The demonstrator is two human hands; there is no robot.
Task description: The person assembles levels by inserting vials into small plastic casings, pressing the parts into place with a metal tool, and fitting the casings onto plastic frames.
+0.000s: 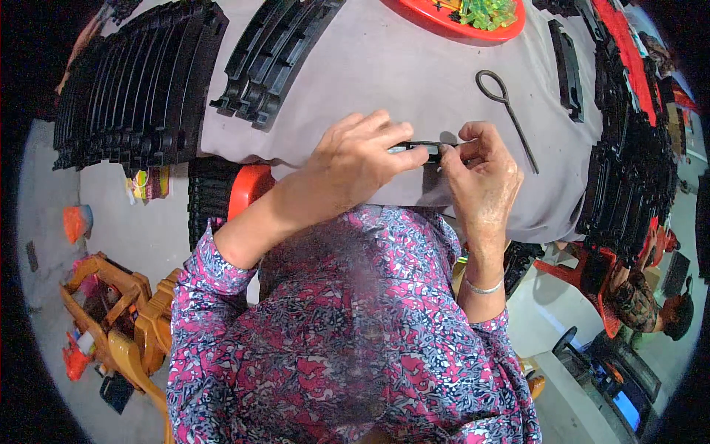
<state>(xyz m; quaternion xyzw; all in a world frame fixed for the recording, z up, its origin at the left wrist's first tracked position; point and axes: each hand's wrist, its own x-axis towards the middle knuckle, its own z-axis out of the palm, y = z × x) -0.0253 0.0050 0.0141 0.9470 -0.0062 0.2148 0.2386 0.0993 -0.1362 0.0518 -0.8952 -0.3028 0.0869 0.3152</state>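
Your patterned shirt is nearest, and your left hand and right hand pinch a black strip, likely light and stiff, best held at its ends

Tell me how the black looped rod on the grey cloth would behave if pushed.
The black looped rod looks stiff, since its shaft runs straight. Being thin, it is probably light. Its wide loop, lying flat, should keep it from rolling.

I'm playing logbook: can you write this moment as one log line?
left hand: pinching black part | right hand: pinching same part | looped rod: on cloth
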